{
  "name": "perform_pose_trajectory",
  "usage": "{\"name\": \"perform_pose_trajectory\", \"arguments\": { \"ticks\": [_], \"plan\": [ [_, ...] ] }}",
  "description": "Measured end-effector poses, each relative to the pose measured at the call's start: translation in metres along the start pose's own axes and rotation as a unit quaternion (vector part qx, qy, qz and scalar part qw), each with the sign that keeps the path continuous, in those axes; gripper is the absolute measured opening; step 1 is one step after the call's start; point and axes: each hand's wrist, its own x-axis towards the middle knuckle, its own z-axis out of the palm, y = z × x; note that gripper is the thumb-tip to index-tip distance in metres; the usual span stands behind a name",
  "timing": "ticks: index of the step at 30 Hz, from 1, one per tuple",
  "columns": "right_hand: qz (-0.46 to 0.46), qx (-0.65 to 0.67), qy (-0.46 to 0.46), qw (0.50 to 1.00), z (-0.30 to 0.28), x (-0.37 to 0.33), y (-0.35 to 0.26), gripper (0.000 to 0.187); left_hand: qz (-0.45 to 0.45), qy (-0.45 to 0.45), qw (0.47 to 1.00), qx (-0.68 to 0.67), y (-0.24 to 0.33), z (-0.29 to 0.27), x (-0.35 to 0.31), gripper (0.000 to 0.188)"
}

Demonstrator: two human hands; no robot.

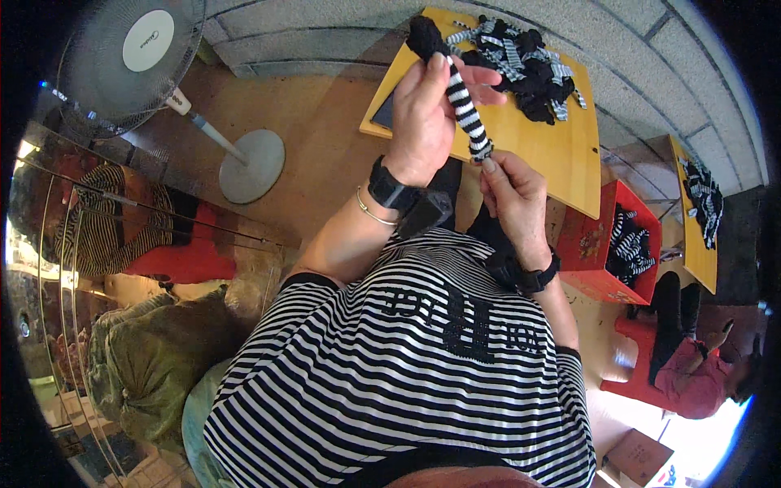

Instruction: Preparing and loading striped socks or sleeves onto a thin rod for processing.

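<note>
A slim black-and-white striped knitted piece [465,106], tube-like with a bunched black end, is held in the air over the near left part of the table. My left hand [425,114] is closed on it near the black end, the thumb pressing from the front and some fingers stretched out behind. Its lower tip, greyish and curled, is pinched between the thumb and fingers of my right hand [517,191]. The piece slants from upper left to lower right between both hands. Whether it is a sock or a glove cannot be made out.
A yellow wooden table [561,154] bears a heap of black and striped knitted pieces [529,69]. Beside it stands a red box [586,244] of striped pieces. A fan [252,167] stands at left. Someone in pink [691,382] sits at far right near another table [694,252].
</note>
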Motion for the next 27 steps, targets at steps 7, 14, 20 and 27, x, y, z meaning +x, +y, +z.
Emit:
{"name": "perform_pose_trajectory", "arguments": {
  "ticks": [7,14,20,27],
  "plan": [
    [0.022,0.052,-0.009,0.998,-0.008,-0.011,0.012,0.014,0.013,0.021,0.999,-0.046,-0.002,-0.009,0.002,0.033],
    [0.024,0.062,-0.02,0.998,-0.001,-0.005,0.004,0.014,0.066,0.003,0.997,-0.039,0.002,0.005,0.001,0.032],
    [-0.023,-0.01,0.033,0.999,0.01,-0.001,-0.001,0.012,0.078,0.051,0.993,0.079,-0.01,0.003,-0.007,0.023],
    [0.042,0.091,0.017,0.995,0.017,0.008,-0.019,0.012,0.057,0.044,0.997,0.039,-0.02,0.012,-0.016,0.017]
  ]
}}
